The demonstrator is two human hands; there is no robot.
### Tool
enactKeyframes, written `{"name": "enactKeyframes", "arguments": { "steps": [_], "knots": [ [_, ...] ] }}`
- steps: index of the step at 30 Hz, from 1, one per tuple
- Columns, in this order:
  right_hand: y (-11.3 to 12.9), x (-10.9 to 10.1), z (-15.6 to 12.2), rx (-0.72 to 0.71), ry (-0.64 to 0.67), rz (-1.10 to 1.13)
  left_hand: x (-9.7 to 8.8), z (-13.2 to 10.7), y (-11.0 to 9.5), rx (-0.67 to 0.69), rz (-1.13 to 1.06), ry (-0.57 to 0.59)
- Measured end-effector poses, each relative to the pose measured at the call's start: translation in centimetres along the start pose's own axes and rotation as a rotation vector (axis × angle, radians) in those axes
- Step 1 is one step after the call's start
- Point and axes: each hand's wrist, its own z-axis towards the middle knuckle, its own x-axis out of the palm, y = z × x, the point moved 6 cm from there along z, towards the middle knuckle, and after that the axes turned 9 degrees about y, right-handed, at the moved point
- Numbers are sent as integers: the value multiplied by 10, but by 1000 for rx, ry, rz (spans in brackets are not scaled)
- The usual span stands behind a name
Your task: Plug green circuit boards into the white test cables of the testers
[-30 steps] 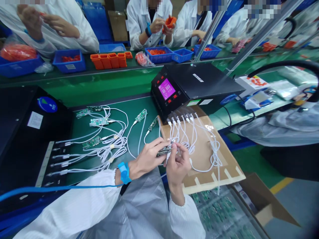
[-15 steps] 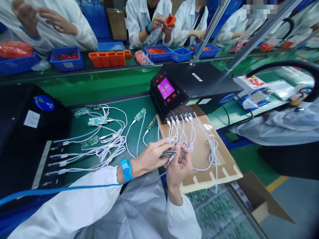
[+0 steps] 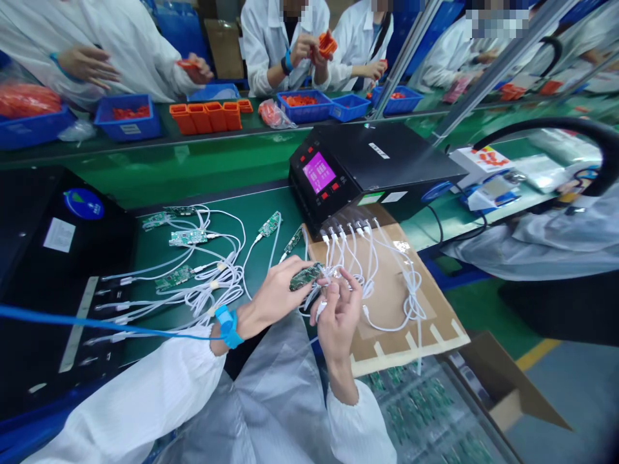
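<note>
My left hand (image 3: 276, 293) pinches a small green circuit board (image 3: 305, 276) by its near end, just above the table's front edge. A blue wrist strap (image 3: 227, 327) with a blue cord sits on that wrist. My right hand (image 3: 338, 312) is right beside the board, its fingers closed on the plug end of a white cable (image 3: 323, 303) at the board's edge. The cable runs back to a row of white cables (image 3: 353, 248) plugged into a black tester box (image 3: 367, 164) with a pink screen.
Several more green boards (image 3: 186, 237) on white cables lie on the green mat to the left. A brown cardboard sheet (image 3: 425, 322) lies under the tester's cables. A tray of boards (image 3: 425, 412) sits low right. Other people handle orange parts beyond blue bins (image 3: 128, 116).
The board has turned from edge-on to face-up in my left hand and shifted slightly left. My right hand's fingers have moved to the cable plug at the board's end.
</note>
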Motion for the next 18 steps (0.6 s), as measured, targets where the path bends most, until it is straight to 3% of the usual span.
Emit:
{"name": "enactKeyframes", "arguments": {
  "steps": [3,7,18],
  "knots": [
    [-4,-5,-5,-24,9,-25,-7,3,12,-134,70,-69],
    [-10,-11,-10,-18,-40,-76,-5,5,29,-242,126,-44],
    [-4,-15,-13,-124,-119,-108,-3,4,44,-288,246,-20]
  ]
}}
